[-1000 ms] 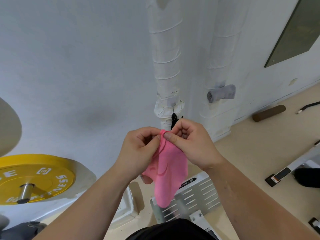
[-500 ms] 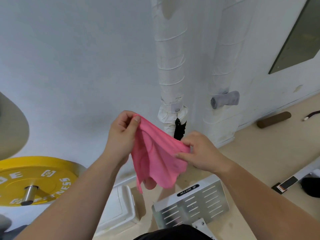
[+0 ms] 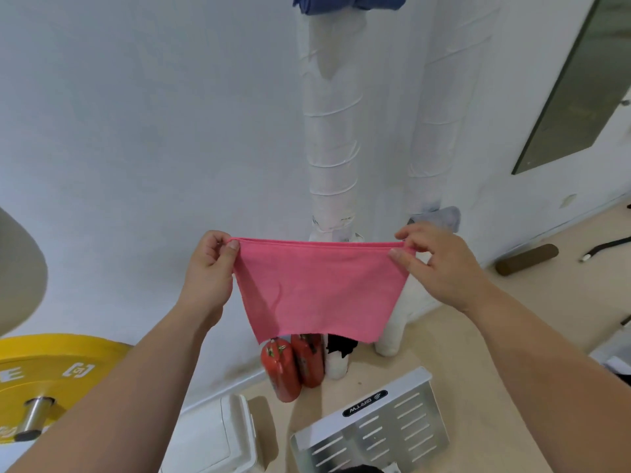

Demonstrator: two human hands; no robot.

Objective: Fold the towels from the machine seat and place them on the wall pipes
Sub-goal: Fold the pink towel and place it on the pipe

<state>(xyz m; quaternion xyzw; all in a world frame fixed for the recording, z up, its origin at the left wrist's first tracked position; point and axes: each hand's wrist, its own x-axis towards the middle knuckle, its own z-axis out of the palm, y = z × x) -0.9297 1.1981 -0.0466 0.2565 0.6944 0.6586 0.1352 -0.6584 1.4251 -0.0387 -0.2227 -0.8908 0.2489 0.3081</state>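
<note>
A pink towel hangs stretched flat in front of me, its top edge taut. My left hand pinches the top left corner and my right hand pinches the top right corner. Behind it two white wrapped wall pipes run up the wall. A blue towel rests across the pipes at the top edge of the view. A grey rolled towel shows at the right pipe, just behind my right hand.
Two red fire extinguishers stand on the floor by the pipe base. A white slotted metal footplate and a white box lie below. A yellow weight plate is at the left, a brown roller at the right.
My hands moved apart from a bunched grip, spreading the pink towel out flat between them. The view tilted up, bringing the blue towel and the extinguishers into sight.
</note>
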